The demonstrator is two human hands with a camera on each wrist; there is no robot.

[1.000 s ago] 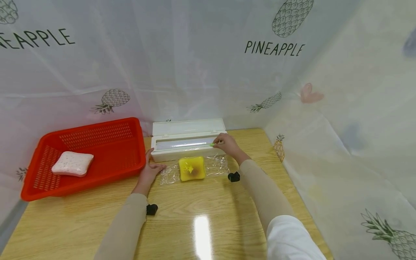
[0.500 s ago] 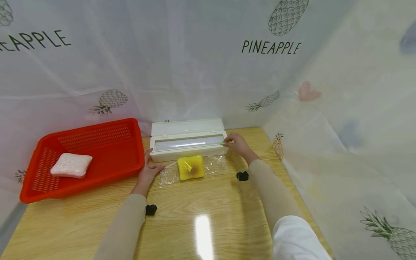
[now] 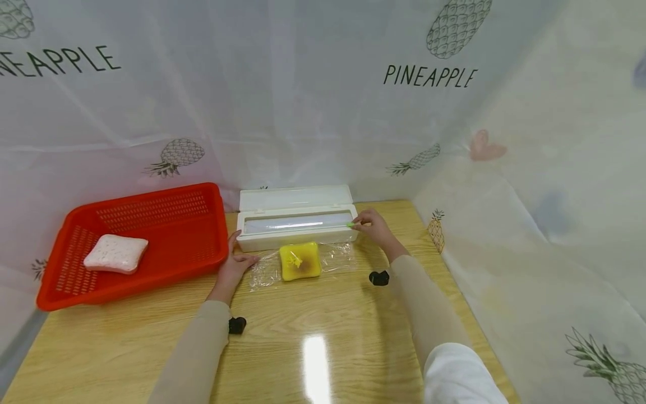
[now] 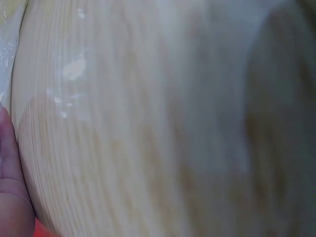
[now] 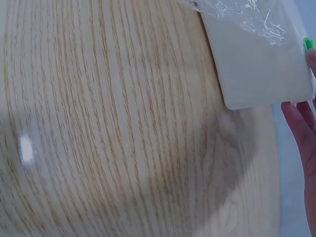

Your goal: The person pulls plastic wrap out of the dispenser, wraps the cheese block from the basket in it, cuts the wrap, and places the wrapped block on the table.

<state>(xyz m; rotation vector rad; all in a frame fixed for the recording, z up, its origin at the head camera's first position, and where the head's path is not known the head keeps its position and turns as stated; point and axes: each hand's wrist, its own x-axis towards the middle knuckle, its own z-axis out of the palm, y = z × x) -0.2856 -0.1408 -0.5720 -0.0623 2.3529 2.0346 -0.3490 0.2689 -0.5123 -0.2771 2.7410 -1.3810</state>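
Observation:
A white cling film dispenser box (image 3: 298, 240) sits with its lid (image 3: 295, 197) up, the film roll (image 3: 282, 223) visible inside. Clear film (image 3: 336, 258) lies along its front, under and around a yellow, toast-shaped squishy piece (image 3: 300, 262) with a brown patch. My left hand (image 3: 233, 268) has a finger against the box's left end, its thumb on the film's left edge. With my right hand (image 3: 375, 229) I pinch the green slide cutter (image 3: 350, 225) at the box's right end. In the right wrist view the slide cutter (image 5: 308, 44) shows under my thumb, other fingers behind the box end.
A red plastic basket (image 3: 166, 272) stands at the left with a pale pink speckled, pillow-shaped piece (image 3: 116, 253) in it. The wooden table (image 3: 282, 342) backs onto a pineapple-print curtain (image 3: 303, 112), which also runs along the right side.
My right hand has slid the green slide cutter rightward along the box's front edge to its right end. The left hand has stayed at the left end.

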